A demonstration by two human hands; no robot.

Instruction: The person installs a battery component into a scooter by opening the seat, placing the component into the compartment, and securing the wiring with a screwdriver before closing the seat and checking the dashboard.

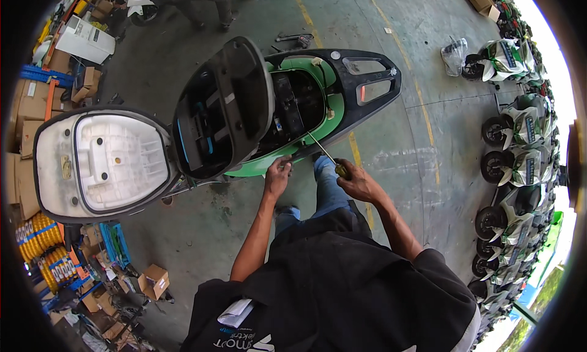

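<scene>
Scooter body (pixel 336 101) green, black; seat underside (pixel 125 165) white

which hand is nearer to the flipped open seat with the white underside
Left: the left hand is right of the seat, by the green panel; the right hand is farther right, holding a screwdriver.

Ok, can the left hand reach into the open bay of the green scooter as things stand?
Probably yes: the left hand is beside the green side panel, and the tilted black bin leaves much of the bay uncovered, though the screwdriver in the right hand slants over its near edge.
</scene>
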